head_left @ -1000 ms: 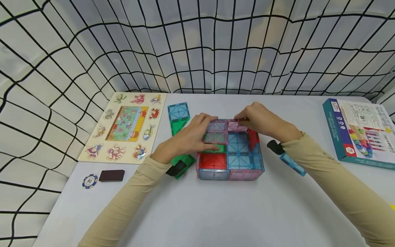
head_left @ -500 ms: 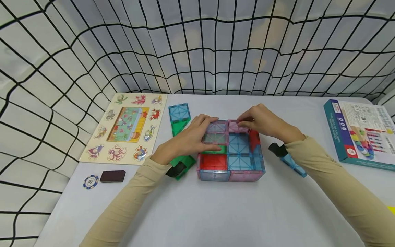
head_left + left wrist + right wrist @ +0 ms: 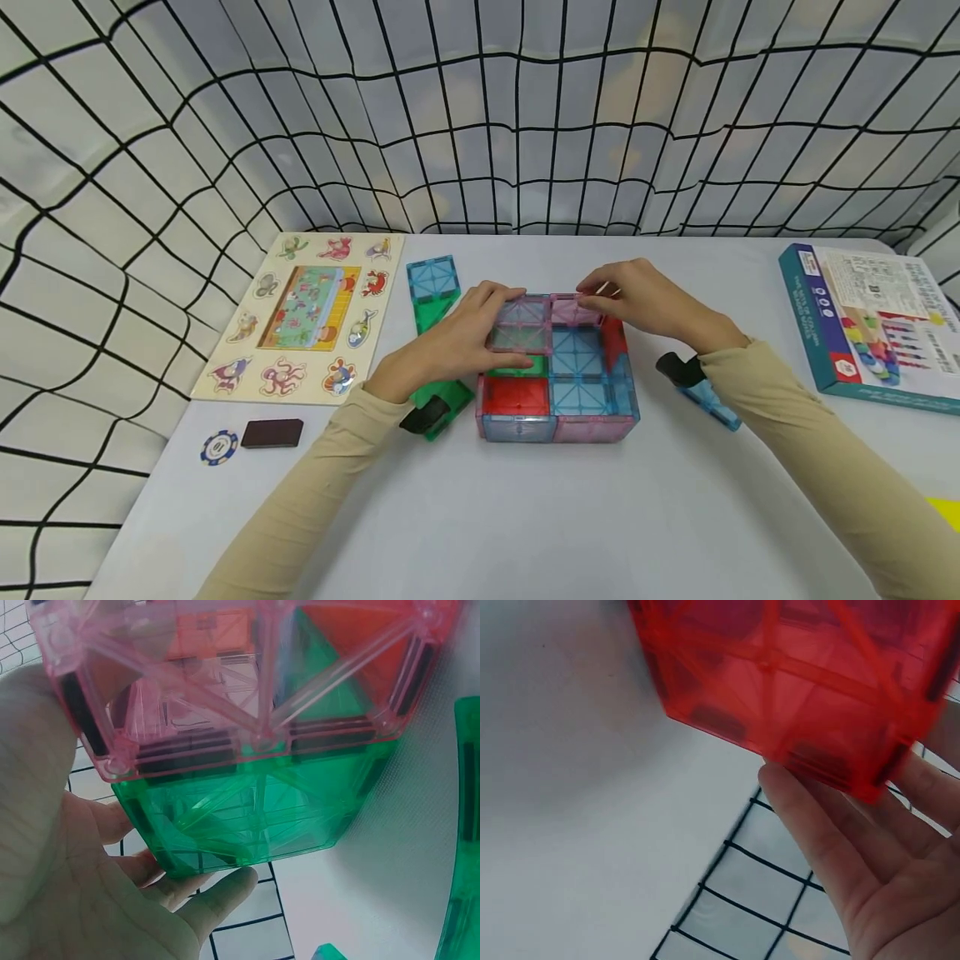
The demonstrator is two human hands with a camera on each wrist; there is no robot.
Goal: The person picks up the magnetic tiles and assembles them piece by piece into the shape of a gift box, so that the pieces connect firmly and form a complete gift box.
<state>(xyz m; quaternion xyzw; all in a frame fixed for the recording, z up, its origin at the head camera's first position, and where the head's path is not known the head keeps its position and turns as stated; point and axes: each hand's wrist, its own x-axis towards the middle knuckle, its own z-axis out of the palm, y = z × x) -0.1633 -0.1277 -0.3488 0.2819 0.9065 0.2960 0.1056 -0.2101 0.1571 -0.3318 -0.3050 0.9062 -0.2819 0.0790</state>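
A low box of translucent magnetic tiles stands mid-table in the head view, with red, blue, green and pink pieces. At its back left, my left hand grips a raised pink-framed part, thumb along the near side and fingers at the back. The left wrist view shows a pink tile above a green tile, fingers beside them. My right hand pinches a small pink tile at the back right. In the right wrist view, fingertips are at the lower edge of a red tile.
Green tiles and a blue tile lie left of the box, with another blue tile to the right. Farther left are a sea-animal board, a dark block and a poker chip. A boxed set lies far right.
Both hands stay at the back of the tile box. The right hand shifts very slightly at the pink tile; the view tilts a little.
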